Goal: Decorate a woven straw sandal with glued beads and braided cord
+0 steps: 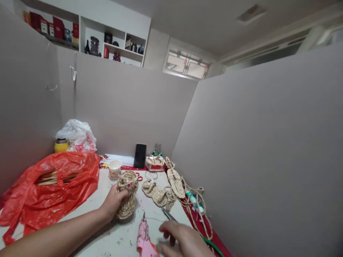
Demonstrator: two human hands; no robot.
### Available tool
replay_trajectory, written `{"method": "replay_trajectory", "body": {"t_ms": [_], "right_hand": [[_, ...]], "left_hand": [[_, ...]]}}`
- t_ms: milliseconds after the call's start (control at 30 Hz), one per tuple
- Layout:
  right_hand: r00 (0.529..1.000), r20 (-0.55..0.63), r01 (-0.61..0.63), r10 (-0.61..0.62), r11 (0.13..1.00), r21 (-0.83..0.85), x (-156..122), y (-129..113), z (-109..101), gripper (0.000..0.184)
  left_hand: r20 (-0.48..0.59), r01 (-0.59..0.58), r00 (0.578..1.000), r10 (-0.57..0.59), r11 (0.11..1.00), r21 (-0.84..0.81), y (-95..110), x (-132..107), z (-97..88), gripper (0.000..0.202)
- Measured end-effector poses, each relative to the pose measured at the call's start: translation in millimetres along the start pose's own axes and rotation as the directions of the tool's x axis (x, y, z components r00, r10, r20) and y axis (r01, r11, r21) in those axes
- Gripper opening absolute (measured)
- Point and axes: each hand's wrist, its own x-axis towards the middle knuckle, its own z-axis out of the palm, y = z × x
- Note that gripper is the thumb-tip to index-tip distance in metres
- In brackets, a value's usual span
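My left hand (pixel 112 202) is closed around a small woven straw sandal (pixel 127 207), held upright above the table. Red beads and a pale ornament sit near the sandal's top. At the bottom of the view, my right hand (pixel 186 240) is slightly blurred, its fingers apart and holding nothing that I can see. Just left of those fingers lies a pink hot glue gun (pixel 143 233), nozzle pointing away from me. A grey metal tool (pixel 168 214) with a pointed tip lies beyond the right hand, which hides part of it. Another woven sandal (pixel 155 193) lies on the table.
A red plastic bag (pixel 80 200) with straw inside covers the left side. Farther back stand a paper cup (pixel 114 169), a black phone (pixel 140 156) and pliers (pixel 158 149). Braided straw rope (pixel 199 203) trails along the right edge. Grey partitions (pixel 128 103) enclose the table (pixel 107 242).
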Motion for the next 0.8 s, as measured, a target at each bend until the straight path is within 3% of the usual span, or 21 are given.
{"method": "replay_trajectory", "body": {"t_ms": [100, 233, 367, 467, 633, 800], "right_hand": [[0.984, -0.171, -0.012, 0.041, 0.985, 0.17, 26, 9, -30, 0.013], [0.933, -0.294, -0.14, 0.209, 0.961, 0.239, 100, 34, -52, 0.019], [0.881, -0.267, -0.291, 0.39, 0.893, 0.343, 177, 53, -41, 0.025], [0.861, -0.22, -0.342, 0.458, 0.842, 0.417, 214, 60, -23, 0.029], [0.859, -0.176, -0.344, 0.481, 0.795, 0.5, 233, 76, -6, 0.026], [0.881, -0.24, -0.211, 0.408, 0.793, 0.571, 211, 92, -13, 0.026]], "left_hand": [[0.012, 0.036, 0.999, -0.036, 0.999, 0.02, -6, 3, -2.3, 0.02], [0.07, 0.112, 0.991, -0.114, 0.993, 0.043, -15, 6, -5.8, 0.016], [0.097, 0.136, 0.985, -0.143, 0.988, 0.074, -22, 8, -9.2, 0.016], [0.111, 0.142, 0.981, -0.156, 0.981, 0.129, -23, 10, -9.4, 0.014], [0.128, 0.172, 0.972, -0.199, 0.966, 0.195, -24, 15, -7.8, 0.018], [0.122, 0.217, 0.96, -0.253, 0.944, 0.249, -27, 16, -12.5, 0.016]]}}
